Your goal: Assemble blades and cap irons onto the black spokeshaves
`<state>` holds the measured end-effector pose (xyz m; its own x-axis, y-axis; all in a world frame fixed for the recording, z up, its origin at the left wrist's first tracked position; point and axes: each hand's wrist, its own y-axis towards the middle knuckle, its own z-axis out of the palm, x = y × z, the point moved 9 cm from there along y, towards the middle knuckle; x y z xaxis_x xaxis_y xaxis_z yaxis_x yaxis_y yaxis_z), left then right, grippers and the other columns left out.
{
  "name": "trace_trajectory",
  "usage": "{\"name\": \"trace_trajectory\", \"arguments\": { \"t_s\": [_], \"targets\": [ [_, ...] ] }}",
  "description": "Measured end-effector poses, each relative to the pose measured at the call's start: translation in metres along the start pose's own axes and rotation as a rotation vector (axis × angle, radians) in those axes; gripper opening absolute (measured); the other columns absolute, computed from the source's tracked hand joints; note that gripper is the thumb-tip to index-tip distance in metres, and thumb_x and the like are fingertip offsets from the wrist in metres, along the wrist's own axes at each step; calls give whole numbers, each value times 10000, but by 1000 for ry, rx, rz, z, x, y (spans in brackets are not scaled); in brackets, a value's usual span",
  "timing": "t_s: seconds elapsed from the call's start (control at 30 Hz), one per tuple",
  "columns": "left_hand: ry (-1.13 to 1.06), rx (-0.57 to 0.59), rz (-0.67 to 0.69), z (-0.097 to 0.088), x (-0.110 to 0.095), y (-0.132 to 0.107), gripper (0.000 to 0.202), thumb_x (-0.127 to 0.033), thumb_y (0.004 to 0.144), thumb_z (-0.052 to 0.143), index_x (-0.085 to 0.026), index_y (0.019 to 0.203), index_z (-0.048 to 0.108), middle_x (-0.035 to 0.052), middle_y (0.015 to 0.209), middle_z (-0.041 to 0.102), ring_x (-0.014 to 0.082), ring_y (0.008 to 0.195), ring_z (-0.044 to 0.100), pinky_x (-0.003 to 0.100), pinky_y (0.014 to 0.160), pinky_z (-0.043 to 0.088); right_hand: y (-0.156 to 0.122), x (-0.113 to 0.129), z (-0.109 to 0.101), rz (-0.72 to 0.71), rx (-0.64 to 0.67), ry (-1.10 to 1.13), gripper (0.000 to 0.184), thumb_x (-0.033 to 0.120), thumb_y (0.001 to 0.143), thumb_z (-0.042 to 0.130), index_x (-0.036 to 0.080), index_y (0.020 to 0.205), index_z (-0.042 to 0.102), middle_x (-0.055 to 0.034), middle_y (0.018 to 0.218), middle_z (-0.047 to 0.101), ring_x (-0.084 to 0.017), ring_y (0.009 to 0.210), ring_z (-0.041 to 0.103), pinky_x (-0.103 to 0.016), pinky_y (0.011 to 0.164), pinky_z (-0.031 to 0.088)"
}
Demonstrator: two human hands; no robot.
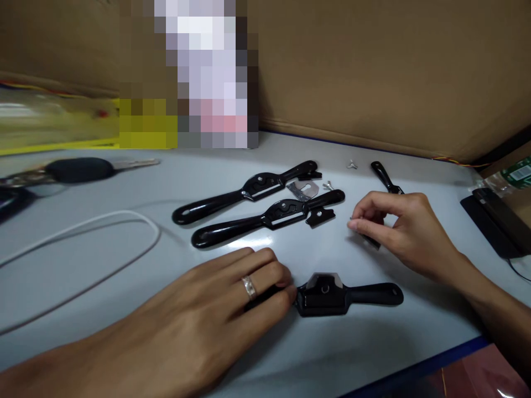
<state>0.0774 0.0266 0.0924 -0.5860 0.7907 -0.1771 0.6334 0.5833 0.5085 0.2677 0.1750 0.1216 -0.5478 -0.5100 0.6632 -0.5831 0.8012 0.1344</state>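
A black spokeshave point(323, 301) lies in front of me, with a metal blade and a black cap on its body. My left hand point(253, 287), a ring on one finger, is closed around its left handle. Over the table to the right, my right hand point(394, 226) has thumb and forefinger pinched together; whatever tiny thing sits at the tips is too small to name. Behind that hand, partly covered, lies another spokeshave point(382, 176). Two more spokeshaves, a rear one point(211, 208) and a nearer one point(232, 228), rest side by side without blades fitted.
Beside the two spokeshaves are a loose blade point(305, 189), a black cap point(320, 216) and a wing screw point(328, 186). Another wing screw point(352, 165) lies farther back. Keys point(81, 169) and a white cable point(155, 232) occupy the left; a black object point(495, 221) stands at right.
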Motion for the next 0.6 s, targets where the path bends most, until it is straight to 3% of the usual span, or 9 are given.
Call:
{"name": "trace_trajectory", "arguments": {
  "t_s": [0.17, 0.27, 0.37, 0.6],
  "targets": [
    [-26, -34, -39, 3, 2, -9, 501, 52, 1199, 345, -266, 1279, 724, 49, 1164, 866, 231, 981, 793, 364, 848, 644, 0, 0, 9, 26, 33, 170, 179, 173, 937, 830, 278, 841, 722, 55, 727, 763, -169, 678, 682, -318, 685, 524],
    [-27, -34, -31, 4, 1, -10, 511, 60, 1194, 341, -255, 1259, 738, 56, 1168, 858, 234, 980, 783, 366, 864, 634, -4, 5, 16, 54, 107, 282, 76, 188, 964, 861, 264, 964, 857, 34, 823, 857, -183, 756, 768, -315, 729, 574],
    [-8, -35, -27, 2, 2, -5, 478, 47, 1221, 353, -245, 1234, 731, 42, 1127, 854, 232, 940, 772, 372, 842, 631, -13, 13, 25, 52, 203, 311, 132, 153, 1031, 902, 261, 963, 935, 14, 904, 913, -181, 812, 814, -315, 786, 616],
    [-12, -14, 11, -4, 1, 3, 432, -32, 1300, 358, -246, 1237, 728, 25, 1095, 861, 210, 909, 802, 348, 800, 633, -31, 38, 36, -224, 171, 154, 197, 82, 1130, 966, 250, 1032, 1001, 1, 980, 929, -161, 853, 837, -301, 810, 612]
  ]
}}
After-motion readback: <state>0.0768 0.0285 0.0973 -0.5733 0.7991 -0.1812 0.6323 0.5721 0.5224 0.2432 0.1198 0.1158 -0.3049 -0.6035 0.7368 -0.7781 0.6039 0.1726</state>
